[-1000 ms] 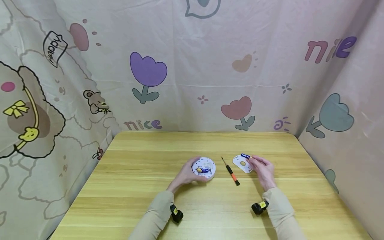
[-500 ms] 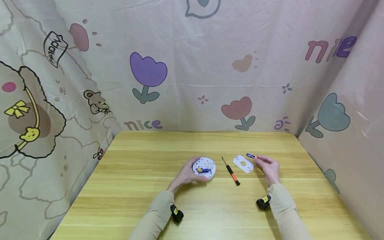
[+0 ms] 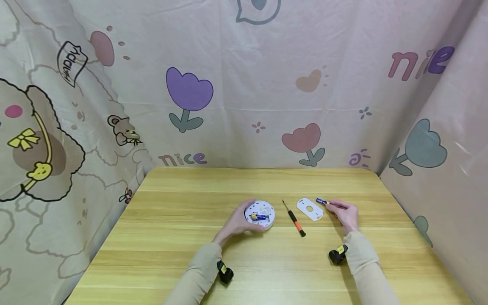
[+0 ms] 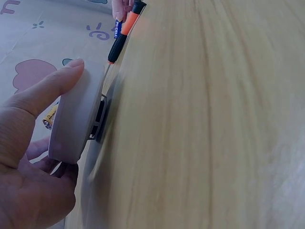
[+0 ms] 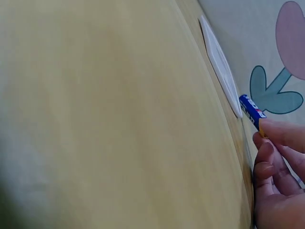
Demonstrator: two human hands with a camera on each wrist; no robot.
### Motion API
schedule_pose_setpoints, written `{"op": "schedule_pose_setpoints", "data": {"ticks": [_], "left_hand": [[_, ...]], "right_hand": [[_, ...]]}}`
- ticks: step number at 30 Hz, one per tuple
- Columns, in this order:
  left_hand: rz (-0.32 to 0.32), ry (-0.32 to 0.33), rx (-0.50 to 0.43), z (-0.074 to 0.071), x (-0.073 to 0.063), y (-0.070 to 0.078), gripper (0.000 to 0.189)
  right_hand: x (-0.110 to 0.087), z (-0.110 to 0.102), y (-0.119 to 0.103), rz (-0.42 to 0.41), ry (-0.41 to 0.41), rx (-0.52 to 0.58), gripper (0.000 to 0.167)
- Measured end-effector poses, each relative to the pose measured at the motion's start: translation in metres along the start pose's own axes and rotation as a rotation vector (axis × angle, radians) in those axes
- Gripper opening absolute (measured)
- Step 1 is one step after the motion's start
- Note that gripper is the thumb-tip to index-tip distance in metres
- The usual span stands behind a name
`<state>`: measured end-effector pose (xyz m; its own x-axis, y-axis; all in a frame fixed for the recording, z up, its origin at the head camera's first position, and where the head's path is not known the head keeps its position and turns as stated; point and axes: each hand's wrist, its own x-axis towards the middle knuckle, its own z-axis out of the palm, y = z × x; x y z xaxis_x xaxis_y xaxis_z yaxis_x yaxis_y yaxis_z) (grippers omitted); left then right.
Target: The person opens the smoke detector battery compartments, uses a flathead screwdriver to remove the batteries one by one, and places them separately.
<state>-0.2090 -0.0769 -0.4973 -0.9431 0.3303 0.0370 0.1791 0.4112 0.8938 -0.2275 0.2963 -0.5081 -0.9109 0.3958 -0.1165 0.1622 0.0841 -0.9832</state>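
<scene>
My left hand (image 3: 240, 219) grips the side of a round white device (image 3: 265, 208), thumb on the near side and fingers on the far side. A blue battery with a yellow end (image 3: 260, 217) lies in the device's open compartment; in the left wrist view a yellow battery end (image 4: 49, 118) sticks out past its edge. To the right, my right hand (image 3: 345, 214) pinches another blue battery (image 3: 321, 201) by its yellow end between thumb and fingers. That battery (image 5: 252, 112) points away from the fingertips, close over the table beside the white plate.
A white mounting plate with a central hole (image 3: 305, 207) lies just left of the right hand. Between plate and device is a black and orange screwdriver (image 3: 295, 221). The wooden table (image 3: 171, 237) ends at a printed curtain (image 3: 236, 84) behind and at both sides.
My right hand has moved right with its battery, off the white plate, then dipped slightly beside it. The left hand and the round device have stayed in place.
</scene>
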Motion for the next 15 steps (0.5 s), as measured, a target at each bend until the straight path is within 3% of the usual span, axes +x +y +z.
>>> {"op": "schedule_pose_setpoints", "data": {"ticks": [3, 8, 15], "left_hand": [[0.000, 0.001, -0.001, 0.0000, -0.0002, 0.0002, 0.107], [-0.007, 0.002, 0.005, -0.0001, -0.0001, 0.0004, 0.107], [-0.011, 0.001, 0.007, 0.0006, -0.0004, -0.0005, 0.106]], "right_hand": [[0.0018, -0.0004, 0.0011, -0.031, -0.008, -0.039, 0.017], [0.0052, -0.0013, 0.0043, -0.082, -0.022, -0.125, 0.038], [0.0056, -0.0008, 0.0061, -0.125, -0.012, -0.247, 0.036]]}}
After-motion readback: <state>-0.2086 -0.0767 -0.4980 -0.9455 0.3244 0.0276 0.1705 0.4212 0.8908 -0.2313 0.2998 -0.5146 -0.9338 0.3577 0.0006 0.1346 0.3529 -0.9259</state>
